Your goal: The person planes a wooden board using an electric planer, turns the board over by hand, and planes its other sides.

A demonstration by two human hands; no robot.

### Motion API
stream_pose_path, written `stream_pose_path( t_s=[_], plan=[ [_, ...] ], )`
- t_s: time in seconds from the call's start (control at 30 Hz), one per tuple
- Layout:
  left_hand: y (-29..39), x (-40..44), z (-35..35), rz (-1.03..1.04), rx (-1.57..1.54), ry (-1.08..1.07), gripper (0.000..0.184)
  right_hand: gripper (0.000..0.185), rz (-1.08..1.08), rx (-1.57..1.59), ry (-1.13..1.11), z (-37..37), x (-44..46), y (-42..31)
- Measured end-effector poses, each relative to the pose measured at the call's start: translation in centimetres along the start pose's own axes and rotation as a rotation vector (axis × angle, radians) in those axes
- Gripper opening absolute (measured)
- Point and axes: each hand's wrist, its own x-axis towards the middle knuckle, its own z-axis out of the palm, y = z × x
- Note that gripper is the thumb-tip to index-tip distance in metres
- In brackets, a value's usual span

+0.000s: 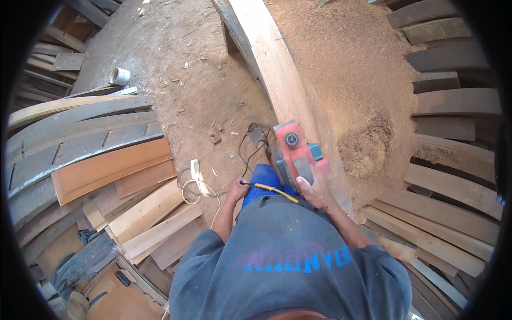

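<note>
My right hand [317,191] is wrapped round the rear grip of a red electric planer [293,145], which has a black knob on top. The planer rests at the near end of a long pale wooden board [280,69]. Lower left of the planer, my left hand [237,189] is closed on a dark power cord with a yellow section [272,190] that runs across my lap towards the planer. Black cord loops hang near my foot [258,134]. A pale cable [190,194] curls left of my left hand.
The board lies on a narrow bench [231,42]. Sawdust [368,144] covers the ground on the right. Stacked planks [453,184] line the right side, and more timber [128,205] fills the left. A white cup-like container [120,76] lies at the upper left.
</note>
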Motion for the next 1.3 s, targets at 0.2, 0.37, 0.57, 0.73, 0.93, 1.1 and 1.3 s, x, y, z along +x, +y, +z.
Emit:
stream_pose_path(
  t_s=[0.2,0.37,0.57,0.73,0.93,1.1,1.3],
  plan=[
    [3.4,-0.5,-0.4,0.193,0.092,-0.093,0.012,0.056,0.061,0.049,-0.010,-2.2,-0.9,-0.2],
    [3.4,1.1,0.7,0.069,0.049,-0.079,0.010,0.051,0.067,0.100,-0.009,-0.7,2.1,0.1],
    [1.0,2.0,-1.2,0.095,0.015,0.113,0.016,0.052,-0.200,0.058,0.095,1.1,11.3,-4.8],
    [1.4,4.9,-3.6,0.142,-0.065,0.174,0.022,0.045,-0.141,-0.058,0.058,0.1,26.5,-12.1],
    [6.2,6.8,-5.8,0.194,-0.103,0.053,0.027,0.042,-0.102,0.172,-0.054,-0.7,33.7,-12.9],
    [9.4,6.0,-5.1,0.277,-0.053,-0.001,0.045,0.039,-0.150,0.168,-0.070,-0.4,25.1,-10.4],
    [9.5,7.9,2.6,0.428,-0.417,-0.092,0.048,0.037,-0.106,0.010,-0.004,0.4,6.8,-3.3]
  ],
)
